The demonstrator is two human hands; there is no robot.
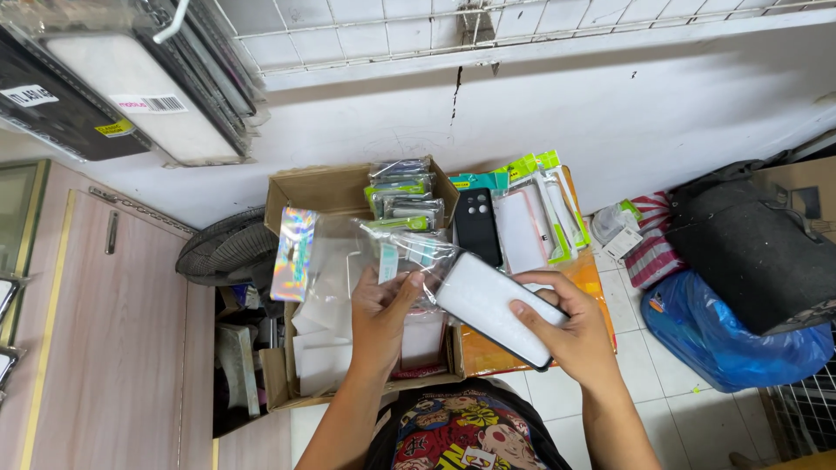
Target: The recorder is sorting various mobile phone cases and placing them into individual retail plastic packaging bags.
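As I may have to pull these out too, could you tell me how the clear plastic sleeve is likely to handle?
The clear plastic sleeve looks floppy: it crumples above the left hand. It is probably light and slippery, being thin and glossy. The phone case in the right hand seems stiffer, keeping its shape.

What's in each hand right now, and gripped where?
Right hand holds a phone case by its lower end, thumb on the white face. Left hand pinches the clear plastic sleeve at its opening, beside the case's upper end.

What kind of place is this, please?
Probably a phone accessory shop's stock corner: a cardboard box full of packaged phone cases, more packages on a wire rack, and a phone case in both hands.
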